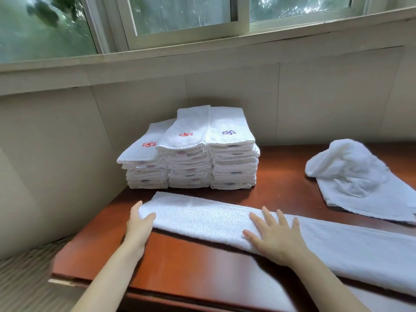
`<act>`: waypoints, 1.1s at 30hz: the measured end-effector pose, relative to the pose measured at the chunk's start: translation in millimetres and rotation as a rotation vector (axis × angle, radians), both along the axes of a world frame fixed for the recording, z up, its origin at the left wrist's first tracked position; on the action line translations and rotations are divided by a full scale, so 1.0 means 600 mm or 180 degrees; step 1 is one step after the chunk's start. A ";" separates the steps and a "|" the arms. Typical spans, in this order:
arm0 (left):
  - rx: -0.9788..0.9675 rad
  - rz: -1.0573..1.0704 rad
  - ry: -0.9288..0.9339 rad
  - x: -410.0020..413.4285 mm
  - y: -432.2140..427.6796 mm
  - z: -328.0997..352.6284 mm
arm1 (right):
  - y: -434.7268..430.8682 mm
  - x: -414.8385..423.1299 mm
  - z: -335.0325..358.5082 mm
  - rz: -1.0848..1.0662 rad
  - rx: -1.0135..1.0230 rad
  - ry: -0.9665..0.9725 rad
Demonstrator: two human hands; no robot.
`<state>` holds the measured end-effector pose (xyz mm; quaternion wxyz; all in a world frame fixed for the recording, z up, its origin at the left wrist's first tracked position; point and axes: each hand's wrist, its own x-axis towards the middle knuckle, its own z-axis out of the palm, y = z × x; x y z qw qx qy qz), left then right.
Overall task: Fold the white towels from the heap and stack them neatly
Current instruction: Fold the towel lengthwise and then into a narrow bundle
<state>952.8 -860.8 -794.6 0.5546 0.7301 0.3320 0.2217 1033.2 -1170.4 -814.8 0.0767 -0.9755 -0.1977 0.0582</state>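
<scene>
White terry cloth lies across the reddish-brown wooden table [202,266]: it is the long towel [202,219], folded into a narrow band. It runs from near the left edge of the table, slanting toward the near right corner, where it goes out of view. My left hand [139,224] holds the left end of this towel, with the thumb on top and the other fingers curled round the end of the cloth. My right hand [274,237] lies flat on the towel near its middle, with straight fingers spread apart, the palm pressing down close to the near fold. At the far left corner of the table stand the three stacks [189,158] of folded white towels, touching side by side and close to the beige wall [225,91]. The top towels of the left and middle stacks carry a red flower mark, the top towel of the right one a purple mark. The left stack is lower than the other two. Near the far right edge of the table lies the loose towel [355,181], crumpled and not folded, well apart from the stacks. Above the wall is the window [180,16], with blurred green behind the glass.
</scene>
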 end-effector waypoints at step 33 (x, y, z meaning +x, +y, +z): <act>0.2285 -0.3148 0.0289 0.080 -0.316 0.118 | -0.194 0.007 0.091 -0.1633 0.3486 0.1431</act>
